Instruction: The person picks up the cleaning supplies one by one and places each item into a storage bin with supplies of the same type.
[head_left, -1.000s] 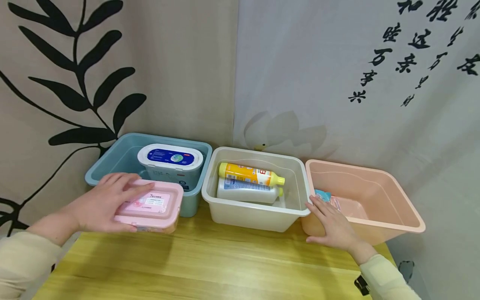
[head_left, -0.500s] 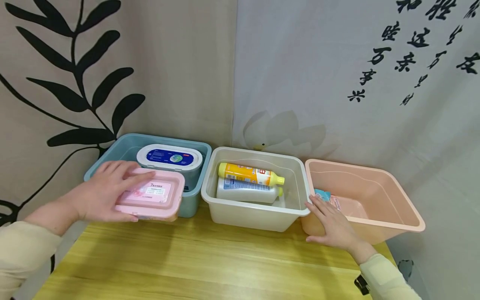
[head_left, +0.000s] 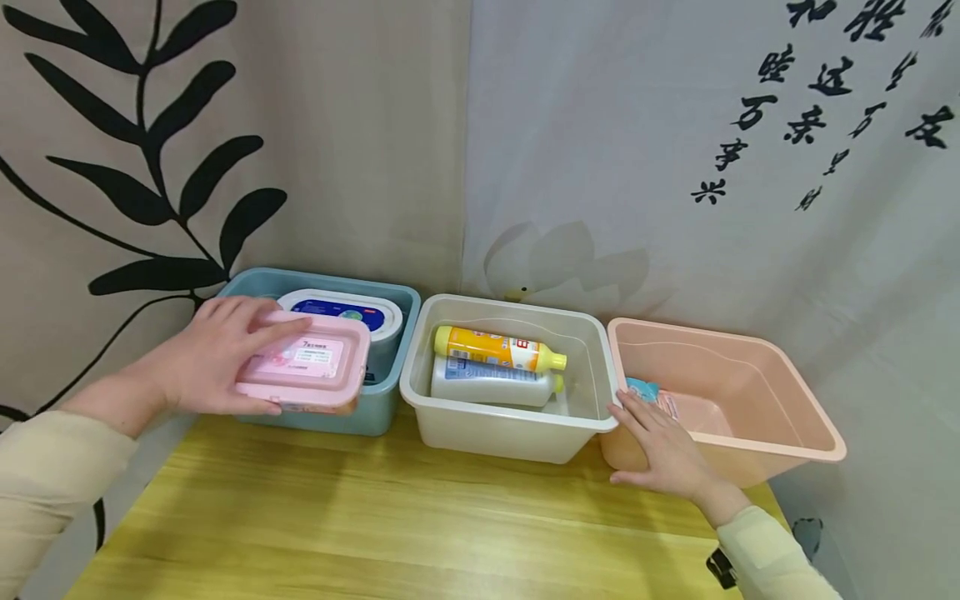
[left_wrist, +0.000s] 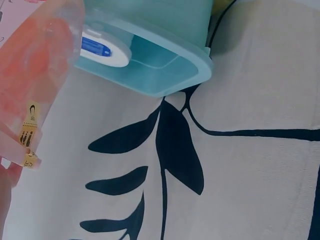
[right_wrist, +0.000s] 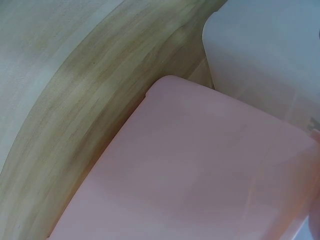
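In the head view my left hand [head_left: 213,362] grips a pink-lidded plastic box [head_left: 303,360] with a white label. It holds the box above the front left part of the blue bin [head_left: 322,422]. Up close, the left wrist view shows the box's clear side [left_wrist: 42,65] with pink-orange colour behind it. Inside the blue bin sits a grey tub [head_left: 382,321] with a white lid, partly hidden by the held box. My right hand [head_left: 663,454] rests on the near left corner of the peach bin [head_left: 738,383], fingers fairly straight over its rim.
Between the other two bins stands a white bin [head_left: 495,433] with a yellow bottle [head_left: 487,346] and a white bottle [head_left: 487,383] lying in it. A small blue packet [head_left: 642,388] lies in the peach bin. All bins stand on a wooden table [head_left: 420,517] before a curtain [head_left: 360,167].
My left hand has raised the pink-lidded box and moved it away from me, from in front of the blue bin to over its near edge. My right hand has stayed put.
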